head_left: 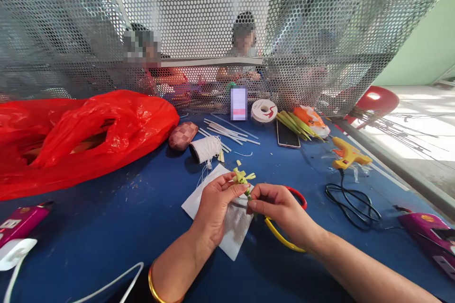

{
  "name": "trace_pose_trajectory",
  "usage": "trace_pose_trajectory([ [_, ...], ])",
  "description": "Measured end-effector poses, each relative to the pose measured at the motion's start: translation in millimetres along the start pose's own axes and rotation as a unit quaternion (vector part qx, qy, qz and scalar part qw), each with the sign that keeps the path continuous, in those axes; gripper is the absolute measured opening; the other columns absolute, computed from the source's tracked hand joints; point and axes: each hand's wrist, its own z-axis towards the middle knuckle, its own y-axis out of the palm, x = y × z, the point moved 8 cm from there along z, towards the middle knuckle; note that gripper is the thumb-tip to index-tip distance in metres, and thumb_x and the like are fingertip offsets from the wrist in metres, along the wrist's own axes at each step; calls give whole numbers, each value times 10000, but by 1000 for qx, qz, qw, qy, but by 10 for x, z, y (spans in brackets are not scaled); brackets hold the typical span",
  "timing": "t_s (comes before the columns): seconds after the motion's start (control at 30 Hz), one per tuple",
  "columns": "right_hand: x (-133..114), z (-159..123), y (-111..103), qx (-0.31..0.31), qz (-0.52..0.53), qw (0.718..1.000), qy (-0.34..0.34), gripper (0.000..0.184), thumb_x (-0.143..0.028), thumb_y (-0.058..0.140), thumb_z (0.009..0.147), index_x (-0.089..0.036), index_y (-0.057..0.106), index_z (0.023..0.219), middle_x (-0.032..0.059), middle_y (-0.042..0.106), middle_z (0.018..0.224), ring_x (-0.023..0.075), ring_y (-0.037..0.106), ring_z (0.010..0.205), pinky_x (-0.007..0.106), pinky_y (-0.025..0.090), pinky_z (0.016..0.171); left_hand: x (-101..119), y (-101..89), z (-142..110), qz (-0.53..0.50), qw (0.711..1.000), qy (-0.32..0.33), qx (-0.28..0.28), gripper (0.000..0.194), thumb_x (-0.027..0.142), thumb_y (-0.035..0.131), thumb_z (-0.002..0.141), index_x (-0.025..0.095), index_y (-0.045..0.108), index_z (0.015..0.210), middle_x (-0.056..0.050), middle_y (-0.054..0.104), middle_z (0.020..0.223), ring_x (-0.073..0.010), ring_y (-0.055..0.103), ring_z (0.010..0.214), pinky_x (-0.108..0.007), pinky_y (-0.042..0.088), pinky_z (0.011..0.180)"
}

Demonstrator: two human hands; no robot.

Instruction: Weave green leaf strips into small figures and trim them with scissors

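Observation:
A small pale yellow-green flower (241, 177), seemingly folded from leaf strips, is pinched at its base between the thumb and fingers of my left hand (215, 206). Just below the bloom, my right hand (279, 202) grips the short green stem (248, 194) with thumb and forefinger; the stem's lower end is mostly hidden. Under both hands lies a white paper napkin (234, 241). Beside and partly beneath my right hand is a tool with a red handle (298, 196) and a yellow handle (284, 240), its working end covered. Beyond my left hand rests a spool of white thread (206, 149).
White strips (231, 132), a checkered pouch (183, 136), a ribbon roll (264, 110), green leaves (298, 125) and a dark phone (287, 133) lie farther back. A yellow glue gun (348, 154) with cord sits right, a red bag (88, 137) left. A perforated screen (199, 4) stands behind; people sit beyond.

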Motion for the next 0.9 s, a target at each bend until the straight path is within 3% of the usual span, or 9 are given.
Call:
trace_pose_trajectory([
  [0.27,87,5,-44,56,-68,995,-46,210,-375,676,805,-184,596,838,-7,627,701,145,556,679,268,426,656,102,-26,-1,9,999,31,15,350,185,841,577,145,662,875,-18,673,781,-109,600,655,-229,458,634],
  [0.4,1,-44,-63,104,-174,976,-79,218,-385,607,847,-181,625,772,1,610,708,140,516,665,253,398,610,75,-21,5,37,999,22,0,251,229,811,628,146,677,823,-24,667,774,-112,596,686,-228,455,656],
  [0.53,-86,-80,-46,97,-244,959,-104,231,-331,523,883,-184,597,721,-7,567,664,138,487,647,248,373,593,51,-61,27,55,998,15,14,236,250,810,622,135,711,803,-50,690,830,-118,596,696,-238,459,657],
  [0.9,-188,-144,-25,67,-310,940,-127,236,-260,515,889,-190,568,670,-9,552,618,138,461,601,254,344,570,54,-113,43,28,999,2,47,272,223,877,498,115,736,704,-40,693,646,-110,587,575,-227,457,572],
])
